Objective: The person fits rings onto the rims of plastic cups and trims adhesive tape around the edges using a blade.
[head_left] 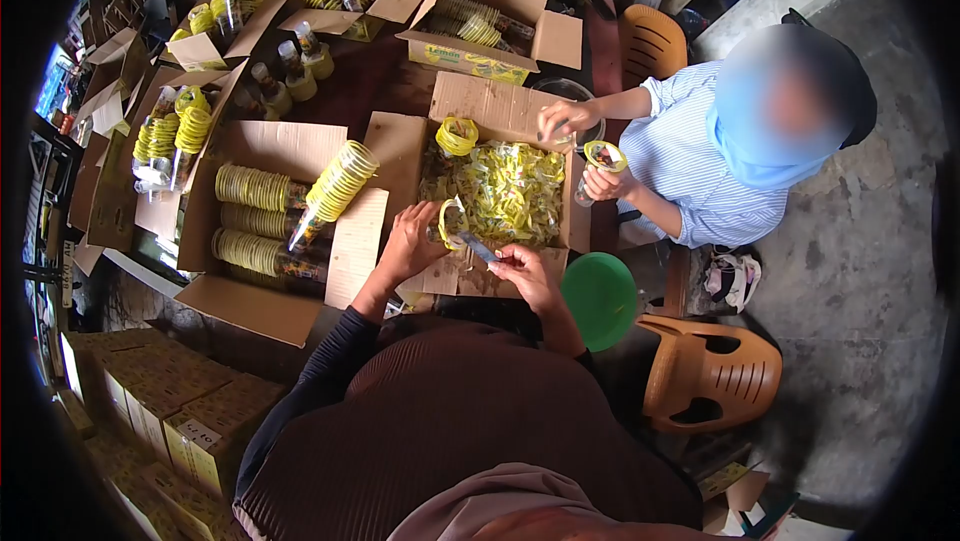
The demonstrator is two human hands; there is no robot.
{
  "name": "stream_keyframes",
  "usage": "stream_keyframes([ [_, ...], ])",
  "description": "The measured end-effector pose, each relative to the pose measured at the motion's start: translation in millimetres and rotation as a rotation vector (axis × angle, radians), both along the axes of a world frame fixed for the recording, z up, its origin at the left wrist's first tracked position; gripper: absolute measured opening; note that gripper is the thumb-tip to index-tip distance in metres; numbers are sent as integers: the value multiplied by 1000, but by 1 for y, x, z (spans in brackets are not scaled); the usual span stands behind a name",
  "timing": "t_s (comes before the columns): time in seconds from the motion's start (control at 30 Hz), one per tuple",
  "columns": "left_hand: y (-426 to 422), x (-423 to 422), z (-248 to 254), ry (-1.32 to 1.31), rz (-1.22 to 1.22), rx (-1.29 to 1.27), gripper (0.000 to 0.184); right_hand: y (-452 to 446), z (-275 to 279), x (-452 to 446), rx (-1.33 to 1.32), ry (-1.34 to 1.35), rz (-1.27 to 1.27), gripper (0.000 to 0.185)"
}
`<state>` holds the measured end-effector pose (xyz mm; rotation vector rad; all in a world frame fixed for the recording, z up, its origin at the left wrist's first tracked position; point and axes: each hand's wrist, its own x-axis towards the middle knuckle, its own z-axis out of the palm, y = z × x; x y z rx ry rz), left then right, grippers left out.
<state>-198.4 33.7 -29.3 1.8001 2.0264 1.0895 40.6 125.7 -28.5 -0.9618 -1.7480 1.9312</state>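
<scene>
My left hand (410, 243) is closed around a clear plastic cup (453, 223) with a yellow rim, tilted so its mouth faces right. In my right hand (529, 274) is a flat, grey, blade-like tool (480, 247), its far end at the cup's mouth; its exact kind is unclear. Both hands are over the near edge of an open cardboard box (490, 94). Inside lie many small yellow packets (505, 186), with a short stack of yellow-rimmed cups (457, 137) at the back left corner.
Left of me, an open carton (258, 302) holds cup stacks (255, 221), with one stack (335, 183) leaning across it. More cartons (480, 59) line the back. A co-worker (690, 131) on the right holds another cup (604, 155). A green basin (598, 301) and orange chair (712, 377) are nearby.
</scene>
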Motion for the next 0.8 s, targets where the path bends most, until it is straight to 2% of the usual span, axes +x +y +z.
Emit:
stream_keyframes([
  [0.07,3,-2,9,-83,-7,-107,72,2,5,3,-230,93,-70,16],
  [0.1,3,-2,8,-85,-10,-107,72,3,4,5,-230,91,-73,16],
  [0.17,3,-6,2,-107,33,-101,70,6,-2,7,-405,52,-224,13],
  [0.3,0,-12,-15,-69,52,-44,73,5,0,8,-520,43,-324,12],
  [0.47,-2,-12,-25,-55,66,-38,73,2,-44,16,-613,85,-419,14],
  [0.6,-2,-11,-12,-83,41,-93,71,-10,-64,15,-702,219,-541,13],
  [0.7,-2,-10,-16,-57,37,-66,69,-18,-71,13,-744,228,-529,15],
  [0.73,-1,-10,-16,-28,44,-20,67,-18,-70,15,-745,227,-533,15],
  [0.8,-1,-7,-10,-42,39,-38,66,-20,-68,20,-546,33,-423,16],
])
